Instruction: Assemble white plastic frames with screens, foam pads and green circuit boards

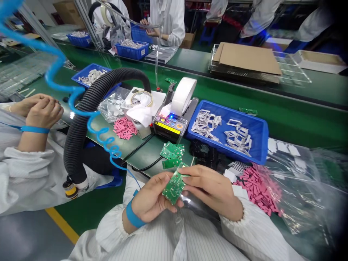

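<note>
A green circuit board (174,187) is held up close to my body, tilted, its component side facing me. My left hand (149,198), with a blue wrist strap, grips the board's left and lower edges. The fingers of my right hand (210,188) are closed on its upper right corner; whether they also pinch something small there I cannot tell. Just beyond my hands, several more green boards (172,150) lie in a loose pile on the bench. Black plastic parts (206,154) sit to the right of that pile.
A tape dispenser (170,127) stands behind the boards, beside a blue bin (227,131) of white frames. Pink pieces (258,188) lie at right, more pink pieces (124,128) at left. A black hose (78,134) and a coiled blue cord (106,139) cross at left, near a co-worker's hands (45,112).
</note>
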`<action>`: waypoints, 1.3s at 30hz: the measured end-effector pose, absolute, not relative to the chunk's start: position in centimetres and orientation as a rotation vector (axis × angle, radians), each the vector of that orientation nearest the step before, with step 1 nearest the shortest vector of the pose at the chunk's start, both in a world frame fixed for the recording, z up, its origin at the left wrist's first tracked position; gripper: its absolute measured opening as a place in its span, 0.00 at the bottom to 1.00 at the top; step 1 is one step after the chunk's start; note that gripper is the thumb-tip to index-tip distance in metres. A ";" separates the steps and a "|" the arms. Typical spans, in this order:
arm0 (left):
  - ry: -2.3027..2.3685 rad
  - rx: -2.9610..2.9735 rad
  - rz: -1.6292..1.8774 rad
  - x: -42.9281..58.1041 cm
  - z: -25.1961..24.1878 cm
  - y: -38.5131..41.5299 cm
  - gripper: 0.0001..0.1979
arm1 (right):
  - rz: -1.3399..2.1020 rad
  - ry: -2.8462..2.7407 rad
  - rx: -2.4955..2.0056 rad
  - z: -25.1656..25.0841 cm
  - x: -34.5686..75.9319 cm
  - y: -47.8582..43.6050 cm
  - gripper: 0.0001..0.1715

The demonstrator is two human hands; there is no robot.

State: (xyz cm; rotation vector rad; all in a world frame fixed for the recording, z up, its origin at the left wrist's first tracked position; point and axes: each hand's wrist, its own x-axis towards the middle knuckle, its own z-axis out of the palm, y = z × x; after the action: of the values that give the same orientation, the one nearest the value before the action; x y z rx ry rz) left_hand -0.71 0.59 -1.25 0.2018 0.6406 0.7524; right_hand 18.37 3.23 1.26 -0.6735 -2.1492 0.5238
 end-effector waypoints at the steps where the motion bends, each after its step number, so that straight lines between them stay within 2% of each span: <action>1: 0.615 0.218 0.739 -0.5 -0.9 0.6 0.16 | 0.524 -2.150 -0.651 1.3 18.4 3.2 0.11; 6: 0.583 0.254 0.743 -0.1 -0.2 0.4 0.14 | 0.523 -2.132 -0.584 1.4 19.0 3.0 0.15; 14: 0.595 0.252 0.777 0.3 -0.2 -0.1 0.14 | 0.699 -1.993 -0.532 1.3 18.8 2.7 0.10; 29: 0.646 0.256 0.779 0.2 -0.6 -0.4 0.15 | 0.868 -1.901 -0.458 0.5 18.8 3.0 0.11; 39: 0.478 0.255 0.644 0.2 -1.5 -0.2 0.14 | 0.762 -2.087 -0.414 0.2 20.1 4.0 0.12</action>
State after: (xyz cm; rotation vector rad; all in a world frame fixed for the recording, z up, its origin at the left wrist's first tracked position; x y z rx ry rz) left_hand 0.23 -0.18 -1.48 0.2550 0.4782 0.6443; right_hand 20.09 3.99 0.17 -0.4140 -2.0870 0.7622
